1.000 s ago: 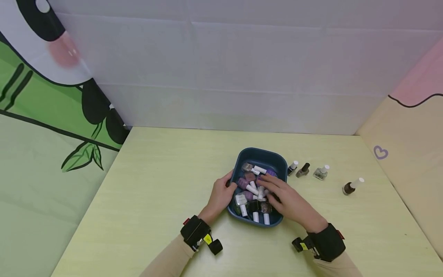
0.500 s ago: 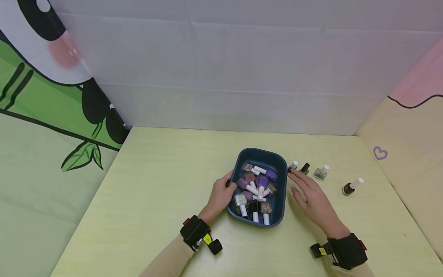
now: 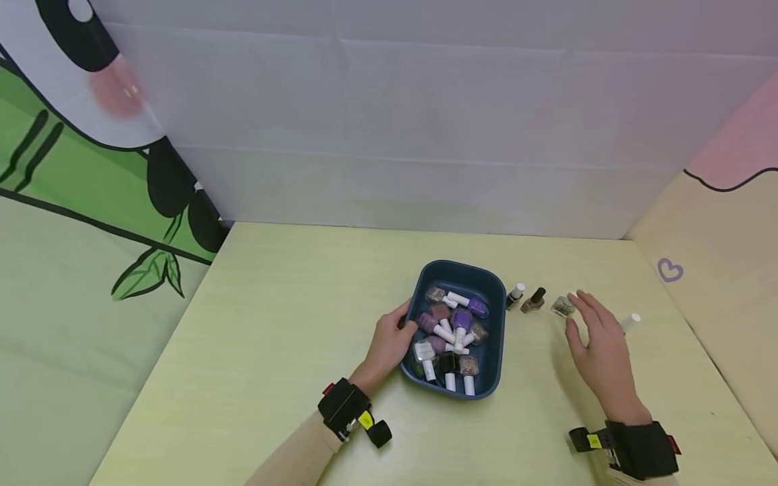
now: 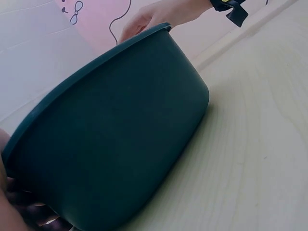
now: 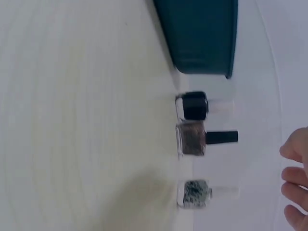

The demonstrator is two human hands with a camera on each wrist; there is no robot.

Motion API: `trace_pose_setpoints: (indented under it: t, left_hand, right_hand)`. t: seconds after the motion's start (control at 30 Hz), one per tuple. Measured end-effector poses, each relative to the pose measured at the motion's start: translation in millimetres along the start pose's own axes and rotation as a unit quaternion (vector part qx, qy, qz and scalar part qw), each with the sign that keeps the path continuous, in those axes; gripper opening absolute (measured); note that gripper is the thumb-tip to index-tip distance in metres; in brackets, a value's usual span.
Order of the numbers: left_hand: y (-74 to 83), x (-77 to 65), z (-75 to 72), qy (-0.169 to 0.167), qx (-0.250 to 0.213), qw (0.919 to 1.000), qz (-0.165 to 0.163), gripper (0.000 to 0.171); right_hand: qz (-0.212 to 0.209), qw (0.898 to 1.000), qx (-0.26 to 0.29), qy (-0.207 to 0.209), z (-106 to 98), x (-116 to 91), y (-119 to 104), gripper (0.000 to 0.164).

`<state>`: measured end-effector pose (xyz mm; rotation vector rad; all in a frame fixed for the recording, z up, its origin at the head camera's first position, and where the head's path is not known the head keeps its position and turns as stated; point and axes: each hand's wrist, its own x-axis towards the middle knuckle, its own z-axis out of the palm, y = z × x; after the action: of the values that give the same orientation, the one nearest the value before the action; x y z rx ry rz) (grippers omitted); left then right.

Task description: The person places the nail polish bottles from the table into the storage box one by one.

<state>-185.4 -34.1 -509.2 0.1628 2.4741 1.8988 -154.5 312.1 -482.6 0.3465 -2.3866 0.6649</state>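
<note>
My left hand (image 3: 384, 345) grips the left side of a dark blue plastic bin (image 3: 464, 271), thumb over its rim. Several nail polish bottles lie jumbled in it, among them a purple bottle (image 3: 462, 318) with a white cap. Right of the bin, my right hand (image 3: 603, 351) hovers with relaxed fingers, holding nothing. Nearest to it stands a clear nail polish bottle with dark speckles (image 5: 195, 194); in the right wrist view the fingers are apart from it. Behind the hand, only the white cap (image 3: 631, 322) of another bottle shows.
Between bin and right hand stand a brown polish bottle (image 3: 533, 301) with a black cap and a black polish bottle (image 3: 514, 295) with a white cap, close to the bin. The pale wooden table (image 3: 304, 304) meets a white cloth backdrop (image 3: 395, 121) behind.
My right hand has left the bin's contents and moved right, past the black and brown bottles, to beside the speckled one. The left hand and bin stay in place.
</note>
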Motion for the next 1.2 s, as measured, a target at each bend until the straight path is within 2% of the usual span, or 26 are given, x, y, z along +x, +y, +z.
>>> trace_pose_setpoints:
  t: [0.1,0.27,0.37,0.47,0.6,0.7,0.87,1.0,1.1,1.2]
  left_hand:
    - [0.5,-0.7,-0.1,-0.001,-0.002,1.0,0.0,0.052]
    - [0.6,-0.8,-0.4,-0.003,-0.006,1.0,0.002,0.051]
    - [0.4,-0.8,-0.4,-0.004,-0.006,1.0,0.005,0.051]
    - [0.3,-0.7,-0.3,-0.004,-0.006,1.0,0.006,0.051]
    - [-0.1,-1.0,0.0,-0.005,-0.009,0.9999,0.006,0.051]
    - [-0.5,-1.3,0.2,-0.006,-0.011,0.9999,0.005,0.051]
    - [-0.2,-1.6,-0.1,-0.006,-0.01,0.9999,0.003,0.051]
    - [0.6,-1.4,-0.4,-0.006,-0.01,0.9999,0.003,0.051]
    - [0.8,-1.3,-0.5,-0.005,-0.011,0.9999,0.004,0.051]
    - [0.4,-1.5,-0.4,-0.004,-0.008,1.0,0.004,0.051]
  right_hand:
    - [0.025,0.999,-0.008,0.038,-7.1,-1.2,7.3,0.046]
    - [0.043,0.992,-0.027,0.112,-14.7,-5.5,20.9,0.04]
    - [0.07,0.988,-0.031,0.136,-17.5,-8.9,28.9,0.041]
    - [0.113,0.985,-0.028,0.13,-20.0,-13.1,35.0,0.046]
    - [0.19,0.976,-0.011,0.102,-22.6,-18.2,39.4,0.056]
    - [0.263,0.962,0.007,0.071,-23.5,-21.1,41.4,0.064]
    - [0.365,0.929,0.04,0.031,-25.8,-24.4,44.9,0.071]
    - [0.411,0.909,0.071,0.03,-25.9,-24.3,46.7,0.068]
    - [0.425,0.9,0.09,0.042,-24.3,-23.3,48.4,0.063]
    - [0.433,0.896,0.082,0.055,-21.8,-23.2,49.8,0.057]
